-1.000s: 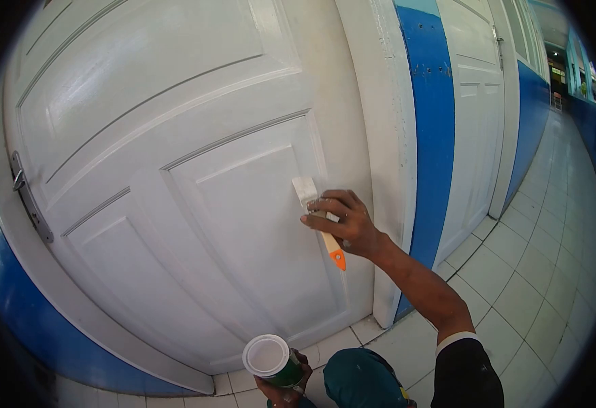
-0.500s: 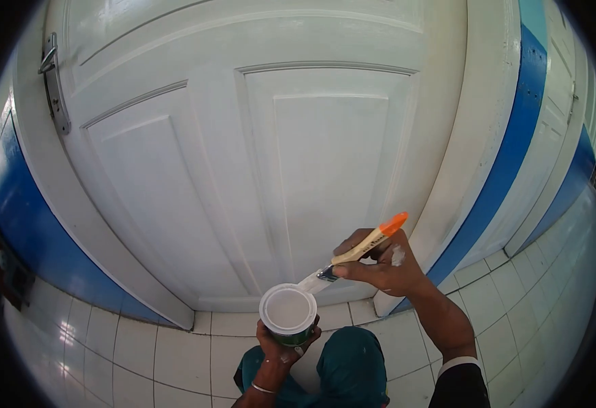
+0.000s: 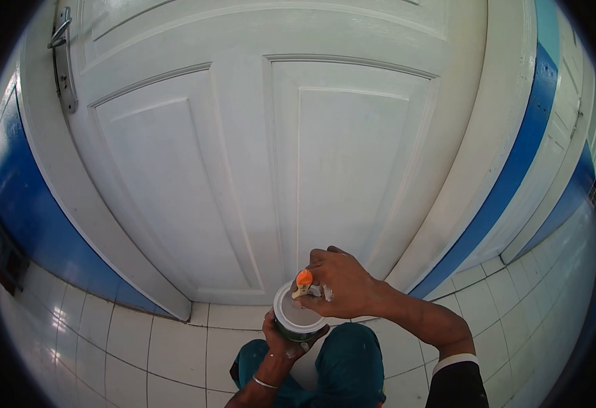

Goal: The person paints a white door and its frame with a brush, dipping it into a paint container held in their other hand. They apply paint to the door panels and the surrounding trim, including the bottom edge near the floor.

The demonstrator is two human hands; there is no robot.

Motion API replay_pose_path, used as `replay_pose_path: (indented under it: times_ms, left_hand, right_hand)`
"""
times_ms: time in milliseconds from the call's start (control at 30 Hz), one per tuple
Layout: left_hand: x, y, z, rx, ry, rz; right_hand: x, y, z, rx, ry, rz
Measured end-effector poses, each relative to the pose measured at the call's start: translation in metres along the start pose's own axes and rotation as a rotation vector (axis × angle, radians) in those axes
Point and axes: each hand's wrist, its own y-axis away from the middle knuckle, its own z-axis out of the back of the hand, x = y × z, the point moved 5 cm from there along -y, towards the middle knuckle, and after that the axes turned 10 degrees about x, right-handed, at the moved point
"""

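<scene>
Okay, so compared with half a second ago, the right hand (image 3: 342, 282) has come in over the can (image 3: 285, 317). Back then the brush (image 3: 302, 284) slanted out to the side with its bristles by the rim; now its orange handle end sticks up toward the camera, and the bristle end is hidden, so I can't tell how deep it sits. A second ago it was up against the door (image 3: 243, 149).

The right fingers are pinched closed around the brush handle, right above the can's opening, with pale smears on the skin. The left hand (image 3: 285, 343) is still wrapped around the can from below, fingers curled against its dark green side, though part of that grip is out of sight. The can is held close to the knees in teal trousers (image 3: 349, 360), above the tiled floor (image 3: 175, 343) and near the bottom of the door, pale stuff inside it.
</scene>
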Motion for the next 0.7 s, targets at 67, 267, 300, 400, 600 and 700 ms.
replay_pose_path:
  times_ms: [67, 267, 300, 400, 600, 700]
  left_hand:
    - [0.000, -0.002, 0.005, 0.028, 0.045, 0.000]
    - [0.002, -0.005, 0.010, -0.010, 0.079, 0.006]
    - [0.003, -0.007, 0.015, -0.005, 0.106, 0.012]
    - [0.007, -0.017, 0.039, 0.182, 0.218, 0.036]
    - [0.006, -0.019, 0.020, 0.101, 0.094, 0.022]
    - [0.012, -0.024, 0.029, 0.182, 0.179, 0.046]
  right_hand:
    - [-0.002, 0.000, -0.003, 0.001, 0.022, -0.001]
    - [-0.003, 0.018, 0.034, -0.124, -0.476, -0.116]
    - [-0.009, 0.021, 0.034, -0.172, -0.544, -0.148]
    - [-0.027, 0.033, 0.025, -0.313, -0.730, -0.246]
    - [-0.049, 0.058, 0.028, -0.472, -0.803, -0.312]
    - [-0.054, 0.070, 0.042, -0.594, -0.844, -0.304]
